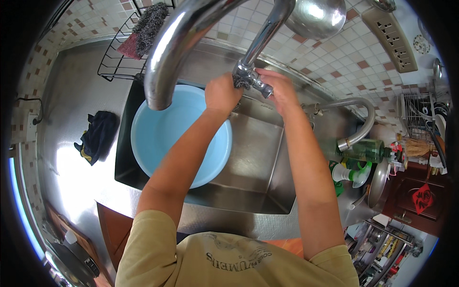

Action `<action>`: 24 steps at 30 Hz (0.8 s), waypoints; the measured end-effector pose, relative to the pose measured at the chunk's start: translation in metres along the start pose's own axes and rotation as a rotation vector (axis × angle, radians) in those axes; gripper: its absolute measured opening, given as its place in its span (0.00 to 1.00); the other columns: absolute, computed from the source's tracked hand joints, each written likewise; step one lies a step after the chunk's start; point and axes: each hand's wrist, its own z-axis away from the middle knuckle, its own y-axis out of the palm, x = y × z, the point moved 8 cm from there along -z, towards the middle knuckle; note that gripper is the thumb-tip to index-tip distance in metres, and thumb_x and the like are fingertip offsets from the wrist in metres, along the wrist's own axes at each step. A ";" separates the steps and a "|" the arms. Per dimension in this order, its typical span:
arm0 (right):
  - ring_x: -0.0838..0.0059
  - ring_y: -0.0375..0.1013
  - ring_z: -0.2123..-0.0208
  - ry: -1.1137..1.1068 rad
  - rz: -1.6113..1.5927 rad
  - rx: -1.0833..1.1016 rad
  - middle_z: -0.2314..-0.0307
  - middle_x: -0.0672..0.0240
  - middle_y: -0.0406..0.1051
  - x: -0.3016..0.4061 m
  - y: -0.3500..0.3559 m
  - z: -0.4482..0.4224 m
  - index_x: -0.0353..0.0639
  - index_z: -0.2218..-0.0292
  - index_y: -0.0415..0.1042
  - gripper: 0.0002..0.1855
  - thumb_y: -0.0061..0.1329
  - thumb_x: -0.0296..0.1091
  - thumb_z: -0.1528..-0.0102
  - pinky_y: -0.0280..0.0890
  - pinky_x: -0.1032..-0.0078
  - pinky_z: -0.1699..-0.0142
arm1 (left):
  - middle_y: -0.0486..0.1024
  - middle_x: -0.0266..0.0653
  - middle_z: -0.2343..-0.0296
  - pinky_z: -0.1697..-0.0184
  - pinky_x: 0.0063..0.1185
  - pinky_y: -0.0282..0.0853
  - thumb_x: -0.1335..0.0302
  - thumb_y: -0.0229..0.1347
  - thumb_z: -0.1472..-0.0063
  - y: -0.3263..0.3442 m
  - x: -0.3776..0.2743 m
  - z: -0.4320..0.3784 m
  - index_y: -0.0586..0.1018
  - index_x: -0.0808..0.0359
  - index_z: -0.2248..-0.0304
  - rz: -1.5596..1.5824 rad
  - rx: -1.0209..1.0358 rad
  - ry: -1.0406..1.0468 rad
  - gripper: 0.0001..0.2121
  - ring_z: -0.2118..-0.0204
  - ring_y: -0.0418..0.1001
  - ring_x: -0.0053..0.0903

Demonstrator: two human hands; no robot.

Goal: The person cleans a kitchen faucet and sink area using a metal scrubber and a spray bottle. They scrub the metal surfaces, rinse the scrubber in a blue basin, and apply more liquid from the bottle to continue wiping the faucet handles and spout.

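My left hand [223, 92] is closed around a dark steel wool scourer [240, 81], mostly hidden by the fingers and pressed to the base of the chrome faucet [246, 70]. My right hand [280, 88] grips the faucet's side valve [263, 88], its thumb and fingers around the end. Overhead, the thick faucet spout [163, 68] curves towards me. Below my left forearm a light blue plastic basin [157, 132] stands in the left part of the stainless steel sink [256, 150].
A black wire rack [111, 64] holds another scourer [152, 27] and a red scouring pad [129, 47]. On the left counter lies a dark cloth [98, 134]. At right are a second curved faucet [367, 111], a green bottle [369, 150], a spray bottle [342, 172] and a pot lid [377, 184].
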 end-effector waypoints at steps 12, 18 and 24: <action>0.81 0.65 0.69 0.007 0.007 -0.013 0.71 0.74 0.70 -0.003 -0.002 -0.001 0.46 0.64 0.73 0.15 0.45 0.34 0.56 0.59 0.79 0.65 | 0.68 0.40 0.73 0.62 0.32 0.61 0.73 0.60 0.67 0.029 -0.001 0.009 0.67 0.62 0.67 0.071 -0.537 -0.196 0.22 0.64 0.65 0.43; 0.83 0.63 0.67 0.025 0.042 -0.009 0.69 0.74 0.69 0.001 0.000 0.002 0.45 0.61 0.72 0.17 0.45 0.34 0.54 0.55 0.81 0.64 | 0.70 0.44 0.72 0.61 0.33 0.60 0.76 0.56 0.66 0.045 0.020 -0.017 0.69 0.63 0.68 0.239 -0.120 0.111 0.19 0.65 0.66 0.42; 0.84 0.64 0.71 -0.001 0.081 -0.057 0.71 0.76 0.69 -0.002 -0.009 -0.004 0.46 0.62 0.73 0.15 0.44 0.33 0.55 0.56 0.82 0.68 | 0.73 0.33 0.73 0.63 0.18 0.64 0.78 0.60 0.64 0.033 -0.005 -0.051 0.72 0.64 0.68 0.655 0.551 0.258 0.18 0.69 0.70 0.19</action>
